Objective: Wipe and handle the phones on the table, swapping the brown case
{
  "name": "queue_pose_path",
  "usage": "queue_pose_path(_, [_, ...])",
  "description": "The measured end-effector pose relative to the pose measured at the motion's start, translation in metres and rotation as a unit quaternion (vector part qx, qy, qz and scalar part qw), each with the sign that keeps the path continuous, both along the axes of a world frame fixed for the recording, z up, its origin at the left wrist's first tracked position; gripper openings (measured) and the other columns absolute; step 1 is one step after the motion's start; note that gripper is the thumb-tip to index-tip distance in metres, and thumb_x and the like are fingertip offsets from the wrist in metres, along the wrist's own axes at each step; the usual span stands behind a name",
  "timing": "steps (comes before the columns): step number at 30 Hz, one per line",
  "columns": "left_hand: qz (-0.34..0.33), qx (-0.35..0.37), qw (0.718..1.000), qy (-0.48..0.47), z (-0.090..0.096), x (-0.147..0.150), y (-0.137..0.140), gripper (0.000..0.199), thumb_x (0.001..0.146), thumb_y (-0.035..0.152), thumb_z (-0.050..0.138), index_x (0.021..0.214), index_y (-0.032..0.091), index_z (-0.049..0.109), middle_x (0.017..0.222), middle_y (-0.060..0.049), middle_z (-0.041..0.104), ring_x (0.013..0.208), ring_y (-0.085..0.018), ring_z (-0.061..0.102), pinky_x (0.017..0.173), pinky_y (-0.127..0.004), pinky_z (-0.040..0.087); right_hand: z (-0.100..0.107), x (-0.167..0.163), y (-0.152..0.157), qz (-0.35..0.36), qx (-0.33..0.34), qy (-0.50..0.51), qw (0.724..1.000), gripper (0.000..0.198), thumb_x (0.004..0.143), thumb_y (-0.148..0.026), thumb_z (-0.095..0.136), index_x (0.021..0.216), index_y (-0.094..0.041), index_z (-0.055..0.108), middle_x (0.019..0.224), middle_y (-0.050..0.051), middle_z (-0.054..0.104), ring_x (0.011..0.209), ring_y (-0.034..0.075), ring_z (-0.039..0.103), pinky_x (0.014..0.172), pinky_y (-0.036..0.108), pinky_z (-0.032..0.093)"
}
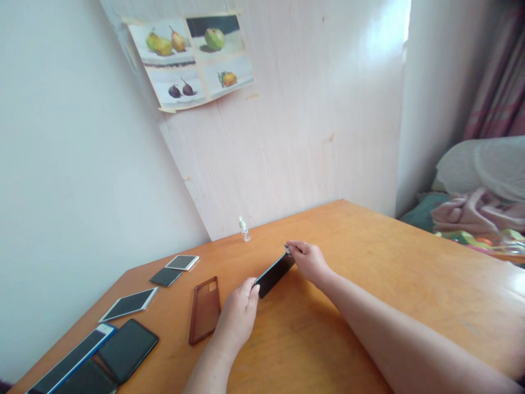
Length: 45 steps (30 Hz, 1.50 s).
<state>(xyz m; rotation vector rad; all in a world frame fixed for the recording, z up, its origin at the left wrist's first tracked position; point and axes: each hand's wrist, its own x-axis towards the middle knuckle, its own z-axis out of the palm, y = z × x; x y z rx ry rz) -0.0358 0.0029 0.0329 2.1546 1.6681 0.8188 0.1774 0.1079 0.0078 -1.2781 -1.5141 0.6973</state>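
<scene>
A dark phone (274, 276) is held tilted above the table, its black face toward me. My left hand (241, 309) grips its near left end, thumb on the edge. At the far right end my right hand (307, 261) is closed, with a small whitish piece (287, 249) pinched in its fingers against the phone; I cannot make out what it is. A reddish-brown phone case (205, 311) lies on the table just left of my left hand. Behind the phone stands a small clear spray bottle (244, 230).
On the left of the wooden table (353, 339) lie a white-framed phone (129, 304), a blue-edged device (77, 355), an open black folding case (129, 349), a dark flat device (165, 276) and a small white-edged device (182, 262). A board with fruit pictures (192, 60) stands behind. Bedding (484, 213) is at right.
</scene>
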Motion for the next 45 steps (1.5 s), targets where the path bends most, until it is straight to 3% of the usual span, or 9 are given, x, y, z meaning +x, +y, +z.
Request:
queue_pose_path(6, [0.014, -0.04, 0.994, -0.096, -0.009, -0.004, 0.005, 0.029, 0.094, 0.042, 0.039, 0.096, 0.021, 0.059, 0.085, -0.004, 0.066, 0.079, -0.019, 0.063, 0.072, -0.027, 0.045, -0.012, 0.012, 0.011, -0.031, -0.044, -0.011, 0.998, 0.028, 0.081, -0.028, 0.049, 0.08, -0.018, 0.074, 0.069, 0.004, 0.07, 0.07, 0.018, 0.064, 0.064, 0.025, 0.045])
queue_pose_path(11, [0.054, -0.084, 0.983, -0.153, -0.01, -0.001, 0.005, 0.032, 0.091, 0.044, 0.04, 0.095, 0.02, 0.06, 0.082, -0.003, 0.066, 0.076, -0.018, 0.063, 0.071, -0.026, 0.047, -0.003, 0.008, 0.005, -0.042, -0.026, -0.032, 0.998, 0.025, 0.082, -0.031, 0.05, 0.079, -0.019, 0.071, 0.076, 0.004, 0.069, 0.077, 0.018, 0.062, 0.068, 0.025, 0.043])
queue_pose_path(18, [0.085, -0.105, 0.974, -0.182, -0.009, 0.001, 0.003, 0.034, 0.092, 0.035, 0.038, 0.113, 0.017, 0.056, 0.09, -0.004, 0.066, 0.075, -0.016, 0.061, 0.07, -0.026, 0.046, -0.006, -0.002, 0.0, -0.018, -0.035, -0.054, 0.998, 0.019, 0.082, -0.027, 0.051, 0.087, -0.019, 0.068, 0.079, 0.005, 0.07, 0.076, 0.017, 0.062, 0.068, 0.026, 0.044])
queue_pose_path(23, [0.065, -0.122, 0.979, -0.149, -0.012, 0.002, 0.001, 0.041, 0.086, 0.046, 0.053, 0.113, 0.016, 0.055, 0.089, -0.004, 0.066, 0.083, -0.018, 0.061, 0.072, -0.026, 0.045, -0.011, -0.006, -0.002, 0.002, -0.049, -0.064, 0.997, 0.012, 0.077, -0.026, 0.057, 0.081, -0.018, 0.065, 0.076, 0.005, 0.069, 0.073, 0.018, 0.061, 0.065, 0.027, 0.042])
queue_pose_path(26, [0.043, -0.118, 0.986, -0.105, -0.012, 0.003, -0.003, 0.043, 0.076, 0.039, 0.068, 0.11, 0.018, 0.053, 0.092, -0.003, 0.065, 0.085, -0.017, 0.061, 0.071, -0.024, 0.043, -0.009, -0.008, -0.005, 0.027, -0.049, -0.057, 0.997, 0.013, 0.077, -0.03, 0.058, 0.074, -0.018, 0.064, 0.071, 0.003, 0.067, 0.07, 0.017, 0.059, 0.063, 0.026, 0.04])
queue_pose_path(30, [0.08, -0.099, 0.992, -0.01, -0.009, 0.006, -0.006, 0.033, 0.071, 0.034, 0.07, 0.096, 0.02, 0.054, 0.084, 0.0, 0.064, 0.079, -0.017, 0.06, 0.065, -0.024, 0.039, -0.002, -0.009, -0.011, 0.071, -0.072, -0.024, 0.995, 0.027, 0.082, -0.04, 0.052, 0.073, -0.017, 0.063, 0.06, 0.001, 0.063, 0.057, 0.014, 0.056, 0.054, 0.024, 0.039])
queue_pose_path(36, [0.094, -0.052, 0.992, 0.07, -0.006, 0.007, -0.007, 0.036, 0.068, 0.045, 0.072, 0.09, 0.02, 0.059, 0.091, -0.005, 0.063, 0.084, -0.021, 0.06, 0.067, -0.027, 0.039, -0.002, -0.001, -0.011, 0.092, -0.121, 0.024, 0.988, 0.029, 0.081, -0.047, 0.054, 0.076, -0.019, 0.058, 0.062, 0.002, 0.064, 0.055, 0.013, 0.057, 0.051, 0.023, 0.04])
queue_pose_path(39, [0.093, -0.037, 0.991, 0.093, -0.006, 0.007, -0.009, 0.039, 0.067, 0.051, 0.071, 0.088, 0.02, 0.061, 0.092, -0.006, 0.062, 0.088, -0.024, 0.059, 0.068, -0.029, 0.04, -0.006, 0.006, -0.005, 0.044, -0.084, -0.043, 0.995, 0.028, 0.083, -0.045, 0.052, 0.079, -0.019, 0.062, 0.068, 0.003, 0.067, 0.065, 0.017, 0.062, 0.058, 0.026, 0.045])
queue_pose_path(45, [0.105, -0.042, 0.989, 0.095, -0.003, 0.008, -0.013, 0.045, 0.066, 0.056, 0.07, 0.092, 0.021, 0.063, 0.098, -0.009, 0.06, 0.096, -0.029, 0.059, 0.076, -0.034, 0.043, 0.0, 0.013, -0.008, 0.015, 0.023, -0.192, 0.981, 0.028, 0.086, -0.032, 0.047, 0.096, -0.02, 0.071, 0.103, 0.009, 0.07, 0.09, 0.021, 0.066, 0.081, 0.032, 0.049])
